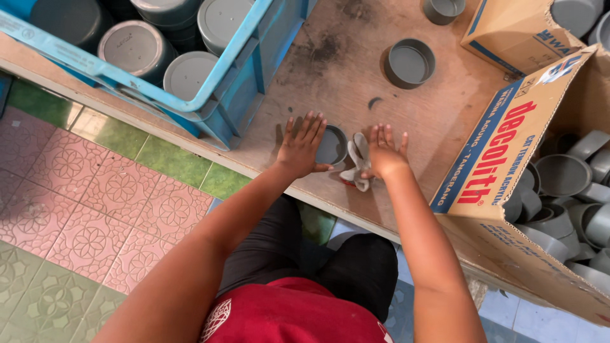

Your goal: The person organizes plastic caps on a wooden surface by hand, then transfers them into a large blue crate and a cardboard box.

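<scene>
My left hand (302, 145) lies on the wooden table (330, 70) with its fingers spread, touching the left side of a small grey plastic cap (332, 146). My right hand (383, 151) rests just right of that cap, fingers together, pressing on a whitish cloth (358, 166) that bunches out beneath it. A small red item peeks from under the cloth; I cannot tell what it is. Farther back on the table stands a second grey cap (410, 63), open side up.
A blue plastic crate (244, 76) with several grey caps sits at the back left, overhanging the table edge. A cardboard box (508, 146) full of grey caps lies open on the right. Another cap (443, 9) stands at the far edge. Patterned floor tiles lie below.
</scene>
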